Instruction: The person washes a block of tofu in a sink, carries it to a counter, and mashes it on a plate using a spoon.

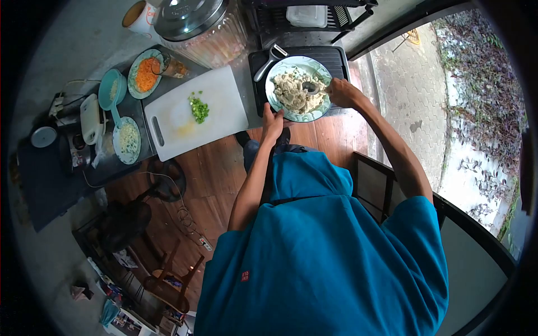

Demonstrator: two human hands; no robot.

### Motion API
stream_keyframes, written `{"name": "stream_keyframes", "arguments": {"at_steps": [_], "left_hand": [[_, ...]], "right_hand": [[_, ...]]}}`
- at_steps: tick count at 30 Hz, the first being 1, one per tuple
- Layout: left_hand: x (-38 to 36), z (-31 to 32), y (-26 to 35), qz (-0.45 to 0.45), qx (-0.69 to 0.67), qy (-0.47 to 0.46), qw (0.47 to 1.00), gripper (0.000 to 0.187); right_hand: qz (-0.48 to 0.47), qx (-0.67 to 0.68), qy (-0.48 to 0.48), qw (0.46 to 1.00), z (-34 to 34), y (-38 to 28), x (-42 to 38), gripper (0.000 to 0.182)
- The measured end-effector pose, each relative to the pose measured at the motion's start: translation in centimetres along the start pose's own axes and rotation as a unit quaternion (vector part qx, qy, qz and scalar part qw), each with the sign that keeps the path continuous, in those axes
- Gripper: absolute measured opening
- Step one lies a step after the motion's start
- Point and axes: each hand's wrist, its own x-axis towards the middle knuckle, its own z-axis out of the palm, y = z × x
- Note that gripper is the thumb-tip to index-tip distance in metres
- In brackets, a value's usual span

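A patterned plate (306,117) bears a heap of pale, crumbly mixture (291,92) and stands on a black ridged tray (336,57). My left hand (273,124) grips the plate's lower left rim. In my right hand (343,93), at the right rim, is a metal spoon (311,87) with its bowl in the mixture. A peeler (271,62) lies on the tray, up and left of the plate. To the left, chopped green pieces (199,108) lie on a white cutting board (227,101).
Left of the board are a plate of orange shreds (146,75), a plate of pale chopped pieces (128,140), a turquoise bowl (105,92) and a glass (174,68). A large lidded jar (210,42) and a black rack (263,25) stand behind.
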Motion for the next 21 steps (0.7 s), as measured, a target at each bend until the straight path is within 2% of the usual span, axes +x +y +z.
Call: {"name": "stream_keyframes", "arguments": {"at_steps": [1, 3, 4, 5, 7, 9, 10, 11, 12, 13, 15, 17, 19, 20, 21], "left_hand": [[0.4, -0.4, -0.3, 0.001, 0.0, -0.022, 1.0, 0.058], [-0.4, -0.5, -0.7, 0.004, 0.033, -0.027, 0.999, 0.058], [-0.5, 0.1, -0.3, 0.003, 0.018, 0.004, 1.0, 0.048], [-0.5, 0.4, 0.3, 0.004, 0.003, 0.036, 0.999, 0.039], [0.3, 0.2, 0.2, 0.011, -0.014, 0.03, 0.999, 0.033], [0.2, -0.1, 0.6, 0.02, 0.028, -0.017, 0.999, 0.036], [-0.1, -0.1, 0.8, 0.059, 0.096, 0.002, 0.994, 0.034], [-0.2, -0.2, 0.7, 0.057, 0.095, 0.005, 0.994, 0.034], [-0.1, -0.3, 0.6, 0.029, 0.071, 0.008, 0.997, 0.033], [0.2, -0.3, 0.7, 0.002, 0.047, 0.011, 0.999, 0.033], [0.4, -0.6, 0.9, 0.006, 0.057, 0.004, 0.998, 0.034], [1.0, -1.1, 0.7, 0.008, 0.064, 0.002, 0.998, 0.035], [3.2, -2.7, -1.8, 0.101, 0.145, -0.003, 0.984, 0.035], [5.4, -4.1, -4.6, 0.124, 0.188, 0.02, 0.974, 0.038], [3.3, -3.1, -2.1, 0.12, 0.184, 0.03, 0.975, 0.038]], "right_hand": [[0.001, 0.002, -0.004, 1.0, 0.3, 0.3, 0.6, 0.018], [0.023, 0.007, -0.023, 0.999, 1.6, 1.2, 1.1, 0.018], [-0.082, -0.104, 0.007, 0.991, 2.1, 2.1, 1.2, 0.019], [-0.008, 0.036, 0.032, 0.999, 0.7, 0.2, -0.2, 0.017], [0.003, 0.033, 0.096, 0.995, 2.3, 1.8, -0.2, 0.018], [-0.004, 0.023, 0.083, 0.996, 0.3, 0.3, -1.2, 0.016], [0.01, -0.027, 0.092, 0.995, -0.4, -0.1, -1.5, 0.016], [0.026, -0.077, 0.101, 0.992, -0.7, -0.3, -1.7, 0.018], [-0.039, -0.091, 0.145, 0.984, -1.4, -0.3, -1.7, 0.015], [-0.039, -0.092, 0.145, 0.984, -2.1, -0.5, -1.3, 0.015], [-0.085, -0.128, 0.161, 0.975, -4.0, -1.9, -0.2, 0.012], [-0.076, -0.135, 0.141, 0.978, -4.7, -1.5, 1.7, 0.009], [-0.241, -0.057, 0.211, 0.945, -4.3, -0.1, 3.6, 0.011], [-0.232, -0.041, 0.21, 0.949, -3.7, 0.1, 4.7, 0.008], [-0.239, -0.038, 0.201, 0.949, -3.0, 0.5, 5.6, 0.008]]}}
